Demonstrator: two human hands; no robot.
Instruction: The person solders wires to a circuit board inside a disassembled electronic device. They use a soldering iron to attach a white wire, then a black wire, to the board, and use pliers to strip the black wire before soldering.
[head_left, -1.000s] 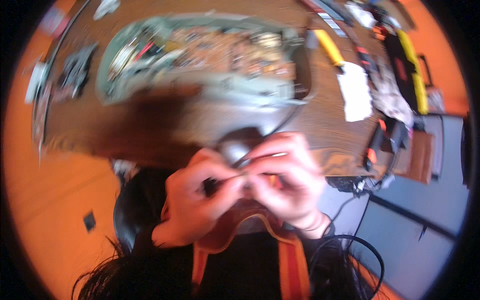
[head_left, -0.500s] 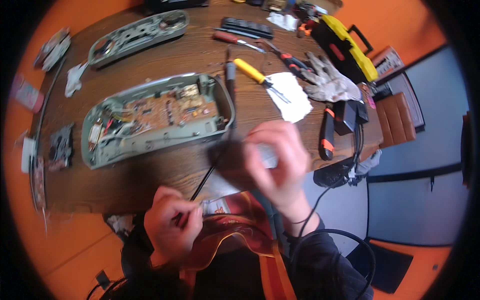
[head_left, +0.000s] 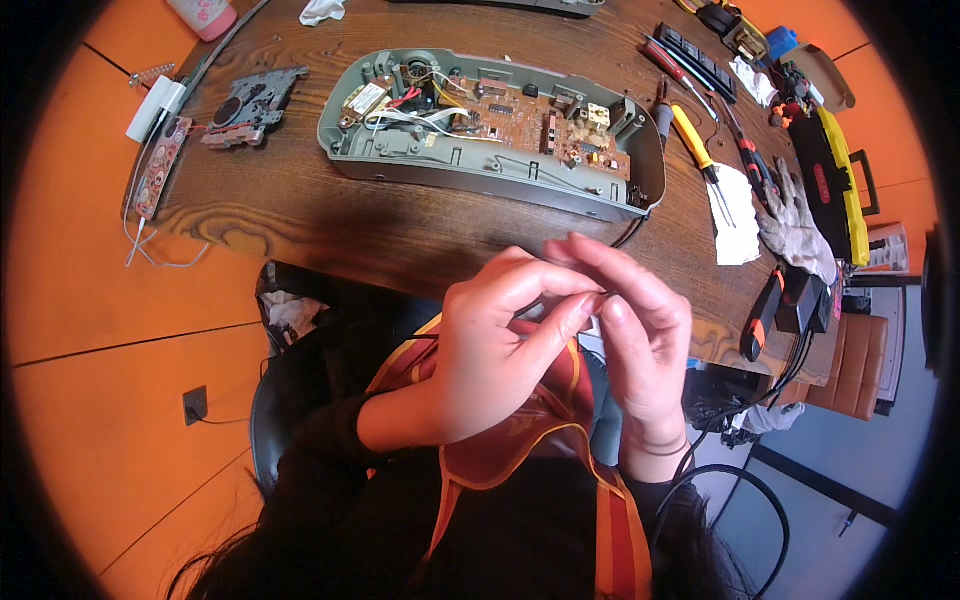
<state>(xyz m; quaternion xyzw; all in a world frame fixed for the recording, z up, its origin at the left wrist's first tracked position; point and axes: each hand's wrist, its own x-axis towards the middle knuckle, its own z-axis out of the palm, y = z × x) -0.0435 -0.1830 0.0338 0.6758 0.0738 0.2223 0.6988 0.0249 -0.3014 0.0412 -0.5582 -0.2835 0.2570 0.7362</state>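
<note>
Both hands have been brought back together since half a second ago, when they were held apart — the left low at the bottom of the frame, the right raised over a dark cord. The left hand and the right hand are now pressed fingertip to fingertip just below the centre of the frame, and a small pale part is pinched between them, mostly hidden by the fingers; what it is cannot be told. The work appears to have gone from handling the cord to fine fingertip work on this small piece, held close to the body over a dark red and orange garment.

A thin black cable is seen running from above the fingertips up to the right end of the opened grey device housing, which lies well apart from the hands in the upper middle of the frame, its brown circuit board exposed. It rests on the dark wooden table.

To the upper right, a yellow-handled screwdriver, a white cloth and a grey work glove are laid out, with a black and orange tool at the table's edge on the right. At the upper left a small metal mechanism and a narrow circuit strip are set aside.
</note>
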